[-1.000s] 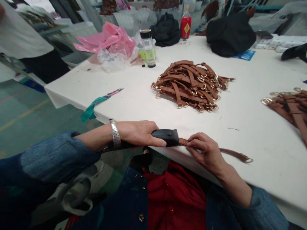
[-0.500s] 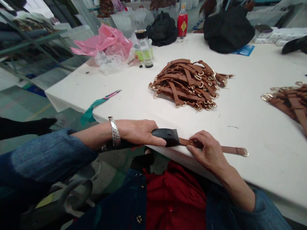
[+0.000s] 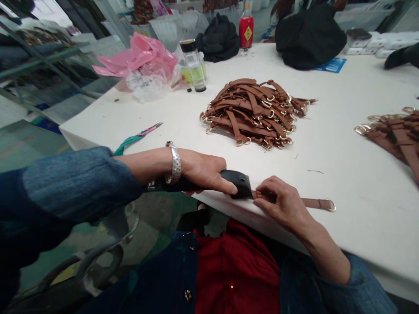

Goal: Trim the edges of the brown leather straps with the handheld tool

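My left hand (image 3: 204, 171) is wrapped over a black handheld tool (image 3: 240, 184), which has a broad, flat-ended head like a hair clipper's. The head points right, at the table's near edge, and meets the end of a brown leather strap (image 3: 314, 203). On that strap my right hand (image 3: 284, 201) is closed, thumb and fingers pinching it close to the tool head. Beyond the fingers the strap runs right, ending in a gold metal ring (image 3: 332, 205). My right palm hides its middle part.
A heap of brown straps (image 3: 248, 113) with gold rings lies ahead on the white table (image 3: 157, 150); another pile (image 3: 397, 137) is at right. Thread snips (image 3: 150, 129) with teal cloth lie left. Behind are a pink bag (image 3: 140, 56), glass bottle (image 3: 194, 65), red bottle (image 3: 246, 29) and black cloth (image 3: 309, 39).
My left hand and the black tool have shifted right, bringing the head closer to my right fingers and covering more of the strap's end. My right hand stays nearly in place.
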Available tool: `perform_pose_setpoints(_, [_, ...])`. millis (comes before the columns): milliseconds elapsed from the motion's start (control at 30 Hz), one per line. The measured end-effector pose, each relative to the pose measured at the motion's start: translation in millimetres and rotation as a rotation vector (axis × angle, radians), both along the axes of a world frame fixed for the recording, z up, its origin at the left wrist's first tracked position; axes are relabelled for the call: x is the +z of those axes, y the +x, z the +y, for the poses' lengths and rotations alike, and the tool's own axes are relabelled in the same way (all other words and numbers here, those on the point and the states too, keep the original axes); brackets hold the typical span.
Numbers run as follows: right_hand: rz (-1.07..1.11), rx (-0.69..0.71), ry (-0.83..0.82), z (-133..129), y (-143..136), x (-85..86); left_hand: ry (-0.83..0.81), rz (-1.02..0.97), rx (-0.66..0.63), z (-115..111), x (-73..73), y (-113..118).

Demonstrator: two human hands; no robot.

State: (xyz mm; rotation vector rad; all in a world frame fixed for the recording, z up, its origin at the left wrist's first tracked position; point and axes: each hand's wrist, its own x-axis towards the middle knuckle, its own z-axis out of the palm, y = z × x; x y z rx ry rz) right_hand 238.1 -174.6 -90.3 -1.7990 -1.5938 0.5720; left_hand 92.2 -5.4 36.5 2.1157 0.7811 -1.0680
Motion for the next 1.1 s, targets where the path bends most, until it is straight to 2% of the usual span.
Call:
perform_pose_setpoints(133, [-0.030, -0.047, 0.050, -4.8, -0.9, -4.9, 0.016, 0.050, -0.044, -0.3, 4.1, 0.9])
perform_pose_setpoints(400, [0.037, 0.007, 0.067, -7.1, 6.2, -7.7, 0.014, -0.076, -0.101, -9.2, -9.2, 17.8])
perform_pose_setpoints(500, [0.052, 0.000, 0.078, -7.5, 6.0, -6.2, -0.007, -0.074, -0.060, -7.7, -6.1, 11.4])
perform_pose_setpoints(633, [0.064, -0.009, 0.079, -6.9, 4.1, -6.1, -0.012, 0.027, -0.013, 0.7, 1.0, 0.6])
perform_pose_setpoints(733, [0.067, -0.001, 0.066, -5.9, 4.1, -6.8, -0.032, 0.059, 0.012, 3.4, 1.8, 1.4])
perform_pose_setpoints(967, [0.040, -0.032, 0.070, -7.1, 4.9, -7.3, -0.021, -0.066, -0.042, -7.7, -15.7, 14.6])
perform_pose_setpoints(1100, [0.036, -0.033, 0.069, -7.7, 4.7, -7.7, -0.004, -0.147, 0.079, 2.3, -22.3, -0.1])
